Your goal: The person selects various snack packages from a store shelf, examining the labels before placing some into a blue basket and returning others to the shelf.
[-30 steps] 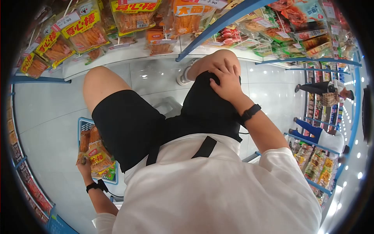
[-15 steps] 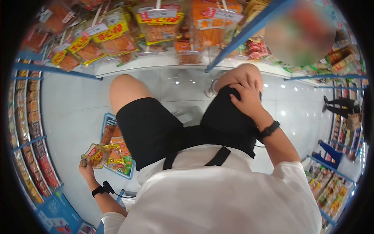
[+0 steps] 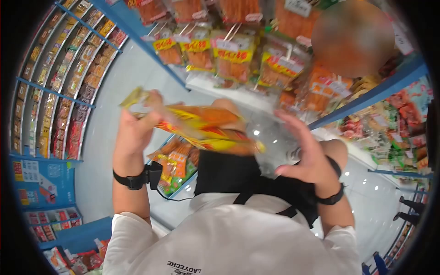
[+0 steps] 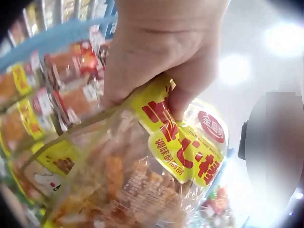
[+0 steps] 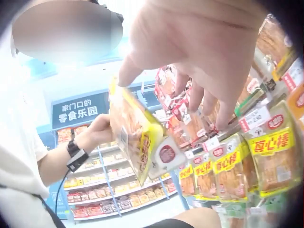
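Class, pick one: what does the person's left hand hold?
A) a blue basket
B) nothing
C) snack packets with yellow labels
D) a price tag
C: the left hand grips the snack packets by one end, shown close up in the left wrist view; the right hand is open beside them.

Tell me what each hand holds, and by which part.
Left hand grips the snack packets by their yellow header end; right hand is open, holding nothing.

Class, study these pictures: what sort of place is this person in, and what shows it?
Most likely a snack shop aisle: clear snack packets with yellow-and-red labels hang on pegs, white price tags sit in front of them, and long blue-edged shelves hold rows of packaged goods.
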The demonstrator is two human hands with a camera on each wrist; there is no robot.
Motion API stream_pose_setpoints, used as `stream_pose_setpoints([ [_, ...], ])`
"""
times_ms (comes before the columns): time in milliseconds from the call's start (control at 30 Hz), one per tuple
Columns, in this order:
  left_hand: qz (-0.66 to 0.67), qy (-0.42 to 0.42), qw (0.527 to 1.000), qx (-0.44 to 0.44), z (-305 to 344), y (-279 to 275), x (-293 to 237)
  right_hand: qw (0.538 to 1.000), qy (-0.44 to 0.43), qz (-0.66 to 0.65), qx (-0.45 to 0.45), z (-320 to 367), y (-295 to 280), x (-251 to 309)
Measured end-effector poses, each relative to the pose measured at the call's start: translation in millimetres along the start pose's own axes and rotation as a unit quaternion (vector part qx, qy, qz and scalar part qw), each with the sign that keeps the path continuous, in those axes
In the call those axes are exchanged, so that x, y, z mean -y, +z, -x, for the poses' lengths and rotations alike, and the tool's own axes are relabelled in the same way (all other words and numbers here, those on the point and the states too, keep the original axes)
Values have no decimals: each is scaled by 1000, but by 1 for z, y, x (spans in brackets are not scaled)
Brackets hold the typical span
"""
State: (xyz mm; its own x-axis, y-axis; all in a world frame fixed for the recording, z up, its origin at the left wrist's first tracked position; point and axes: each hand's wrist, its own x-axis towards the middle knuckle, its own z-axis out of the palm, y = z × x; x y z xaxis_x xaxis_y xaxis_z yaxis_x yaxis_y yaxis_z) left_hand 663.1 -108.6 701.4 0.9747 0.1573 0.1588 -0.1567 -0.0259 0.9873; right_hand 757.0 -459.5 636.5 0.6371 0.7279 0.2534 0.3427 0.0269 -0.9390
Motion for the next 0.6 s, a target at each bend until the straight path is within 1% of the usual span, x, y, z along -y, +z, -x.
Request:
stream_pose_setpoints([
  [33,51,-34,998,11,-11,26,-3,1000,-18,-11,-1,-6,1,8],
  [67,92,-33,994,50,-18,52,-5,999,-19,-30,-2,-7,1,10],
  [100,105,-23,992,60,-24,76,-1,999,-18,-50,-3,-5,1,10],
  [133,164,-81,982,53,-28,100,4,987,33,-157,12,-1,3,11],
  [167,219,-142,964,46,-32,118,8,960,85,-265,25,7,4,12],
  [200,230,-141,961,55,-34,130,16,940,119,-319,6,17,4,13],
  [267,270,-244,931,32,-37,148,39,905,176,-383,-61,38,5,1],
  [300,277,-249,927,38,-36,154,45,881,196,-421,-92,47,6,-5],
  [333,316,-247,913,74,-35,159,50,879,203,-419,-101,56,6,-12],
  [367,354,-244,896,110,-34,163,56,849,224,-453,-155,64,7,-19],
  [400,350,-274,889,111,-28,168,65,814,243,-485,-209,70,8,-23],
  [433,352,-281,885,116,-19,171,72,811,246,-485,-217,73,7,-24],
  [500,185,-268,931,166,-2,176,85,814,242,-482,-215,76,6,-27],
  [533,165,-227,946,166,3,179,94,816,238,-478,-221,76,9,-28],
  [567,165,-232,944,167,6,180,102,813,242,-480,-224,76,10,-28],
  [600,153,-199,954,165,9,180,109,830,240,-460,-203,75,11,-27],
])
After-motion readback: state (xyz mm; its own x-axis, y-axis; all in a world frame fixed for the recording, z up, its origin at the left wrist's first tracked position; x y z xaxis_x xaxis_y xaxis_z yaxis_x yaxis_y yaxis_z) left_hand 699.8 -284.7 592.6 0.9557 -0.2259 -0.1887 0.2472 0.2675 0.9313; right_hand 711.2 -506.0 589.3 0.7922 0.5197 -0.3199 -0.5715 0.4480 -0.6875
